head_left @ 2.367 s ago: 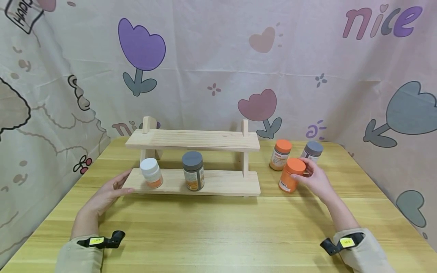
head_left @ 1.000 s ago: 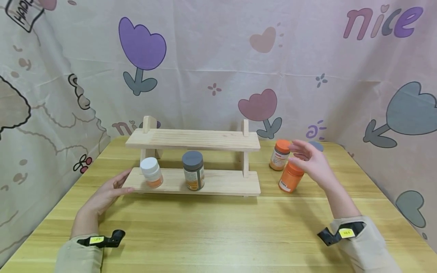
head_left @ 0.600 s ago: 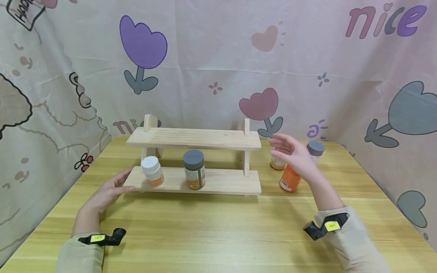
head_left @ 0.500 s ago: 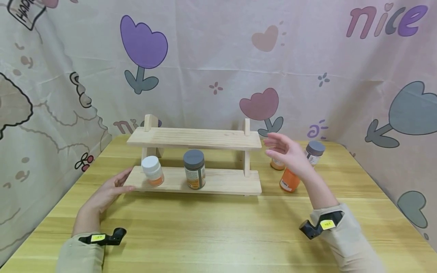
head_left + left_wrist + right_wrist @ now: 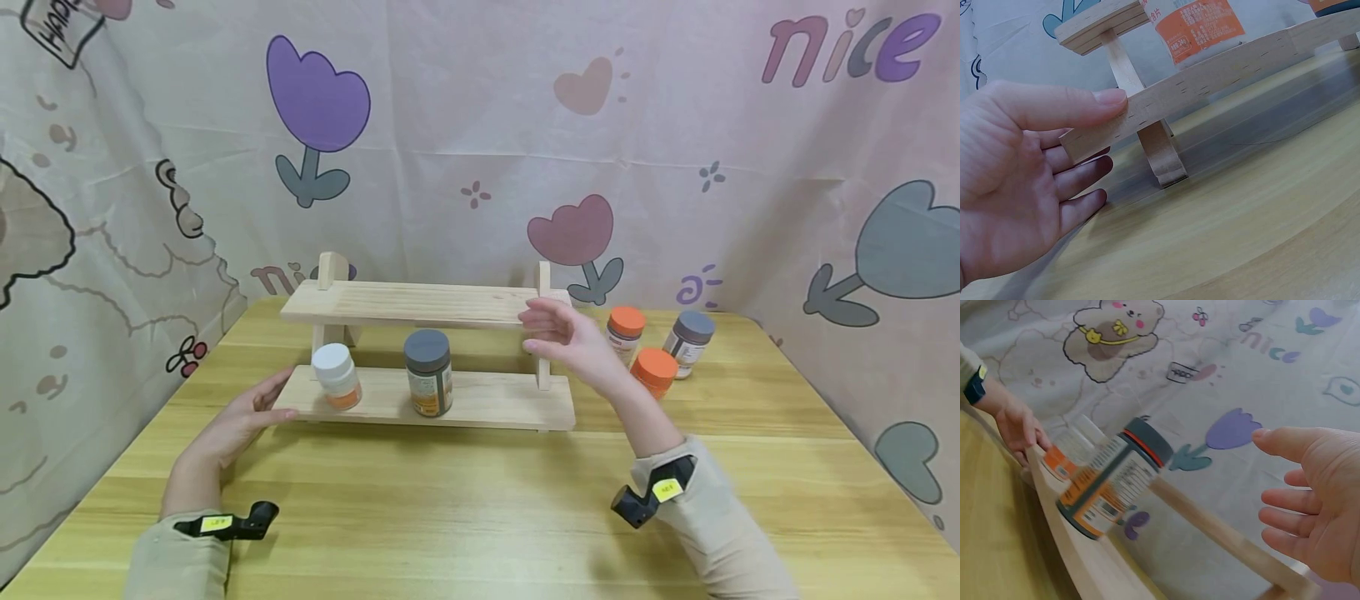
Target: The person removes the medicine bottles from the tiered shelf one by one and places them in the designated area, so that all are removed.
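A two-tier wooden shelf (image 5: 495, 400) stands on the table. My left hand (image 5: 238, 423) grips the left end of its lower board, thumb on the front edge and fingers behind, as the left wrist view shows. A white-capped bottle (image 5: 337, 377) and a grey-capped bottle (image 5: 429, 375) stand upright on that board. With fingers relaxed and holding nothing, my right hand (image 5: 573, 342) overlaps the shelf's right upright in the head view. In the right wrist view its fingers (image 5: 1291, 501) are apart from the grey-capped bottle.
Right of the shelf, an orange-capped bottle (image 5: 624, 327), an all-orange bottle (image 5: 654, 369) partly behind my right forearm, and another grey-capped jar (image 5: 688, 342) stand on the table (image 5: 450, 517). A printed cloth (image 5: 450, 100) hangs behind.
My right hand has let go of the orange bottle, lifted and moved left toward the right end of the shelf. The left hand has kept its place on the shelf.
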A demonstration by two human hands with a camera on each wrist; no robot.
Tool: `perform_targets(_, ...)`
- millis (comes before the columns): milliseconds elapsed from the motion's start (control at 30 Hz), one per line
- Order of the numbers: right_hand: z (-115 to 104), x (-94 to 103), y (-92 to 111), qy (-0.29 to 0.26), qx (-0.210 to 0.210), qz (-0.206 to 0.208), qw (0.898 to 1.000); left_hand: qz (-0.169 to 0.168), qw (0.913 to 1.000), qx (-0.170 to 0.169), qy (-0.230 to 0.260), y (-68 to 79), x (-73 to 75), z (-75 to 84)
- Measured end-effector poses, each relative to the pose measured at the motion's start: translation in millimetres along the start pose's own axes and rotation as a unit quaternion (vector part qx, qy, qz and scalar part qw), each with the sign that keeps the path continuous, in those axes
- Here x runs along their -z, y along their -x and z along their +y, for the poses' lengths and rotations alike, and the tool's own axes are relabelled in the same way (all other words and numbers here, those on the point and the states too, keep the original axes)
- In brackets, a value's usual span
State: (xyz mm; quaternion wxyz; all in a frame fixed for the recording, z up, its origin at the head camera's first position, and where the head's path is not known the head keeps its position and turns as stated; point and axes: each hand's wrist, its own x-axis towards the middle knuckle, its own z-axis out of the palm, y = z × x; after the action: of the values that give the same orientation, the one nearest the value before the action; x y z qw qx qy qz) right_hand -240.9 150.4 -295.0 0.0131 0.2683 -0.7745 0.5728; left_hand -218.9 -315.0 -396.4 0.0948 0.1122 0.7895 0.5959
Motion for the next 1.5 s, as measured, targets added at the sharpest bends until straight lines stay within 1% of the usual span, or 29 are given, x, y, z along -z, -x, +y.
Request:
perform_targets(200, 1.6, -20.2, -8.5, -0.004, 0.005, -0.009, 1.0, 0.001, 1.0, 0.003, -0.006, -0.6, -1.5, -0.6)
perform_targets(467, 5.4, -42.8, -17.4, -0.023, 0.011, -0.025, 0.999, 0.004, 0.9999, 0.007, -0.009, -1.5, -1.2, -2.5)
perform_targets(667, 7.7, -57.9, -20.9, -0.016, -0.007, -0.035, 0.999, 0.002, 1.0, 0.005, -0.007, -0.1, -1.6, -3.4)
perform_targets(867, 11.7, -72.3, -24.3, -0.01, -0.024, -0.043, 0.999, 0.006, 0.9999, 0.009, -0.013, -0.4, -1.4, -5.2)
perform_targets(967, 14.4, -78.9, -25.9, -0.023, -0.026, -0.051, 0.998, 0.009, 0.9998, 0.011, -0.015, -0.9, -1.5, -6.6)
perform_targets(1133, 17.2, -88.9, -28.2, -0.049, -0.026, -0.062, 0.997, 0.006, 0.9999, 0.006, -0.011, -1.0, -1.0, -6.2)
perform_targets(1267, 17.9, -95.7, -29.7, -0.043, -0.014, -0.061, 0.997, 0.005, 1.0, 0.005, -0.007, -1.2, -0.6, -4.4)
perform_targets(1367, 18.6, -100.0, -30.9, -0.027, -0.012, -0.057, 0.998, 0.006, 0.9999, 0.007, -0.009, -1.6, -0.1, -3.8)
perform_targets(1500, 18.7, -104.8, -33.1, -0.014, -0.021, -0.051, 0.998, 0.005, 1.0, 0.005, -0.008, -1.5, 0.6, -2.9)
